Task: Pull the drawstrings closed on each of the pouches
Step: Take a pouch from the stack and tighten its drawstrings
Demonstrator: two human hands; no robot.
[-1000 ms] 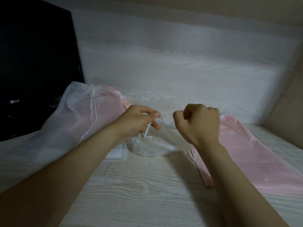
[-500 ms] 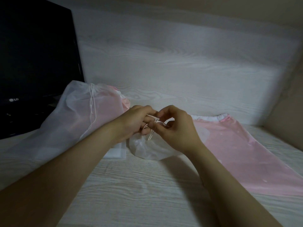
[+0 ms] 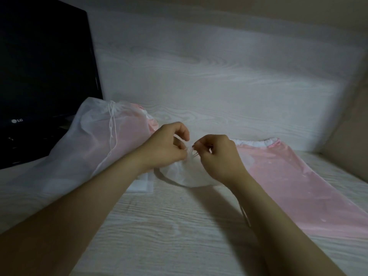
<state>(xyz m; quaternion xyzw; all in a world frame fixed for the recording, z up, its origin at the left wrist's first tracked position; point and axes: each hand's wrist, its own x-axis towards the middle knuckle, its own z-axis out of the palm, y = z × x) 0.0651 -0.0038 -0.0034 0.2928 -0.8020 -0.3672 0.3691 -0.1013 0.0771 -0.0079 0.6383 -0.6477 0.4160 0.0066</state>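
Note:
A small translucent white pouch (image 3: 187,174) sits at the middle of the desk, its top hidden behind my hands. My left hand (image 3: 167,148) and my right hand (image 3: 218,156) meet just above it, each pinching the thin white drawstring (image 3: 192,152) between fingertips. To the left lies a large white mesh pouch (image 3: 79,148) with its neck gathered and cords hanging down; a pink pouch (image 3: 150,124) peeks out behind it. On the right a long pink pouch (image 3: 294,188) lies flat with a white gathered hem at its far end.
A black monitor (image 3: 43,76) stands at the back left, close to the big mesh pouch. A pale wood-grain back panel (image 3: 219,76) rises behind the desk and a beige side wall (image 3: 350,126) closes the right. Bare desktop (image 3: 169,236) shows between my forearms.
My right hand opened from a fist raised to the right and came in to the left hand. Both now pinch the cord above the small pouch, slightly apart. The pink pouch's hem is uncovered.

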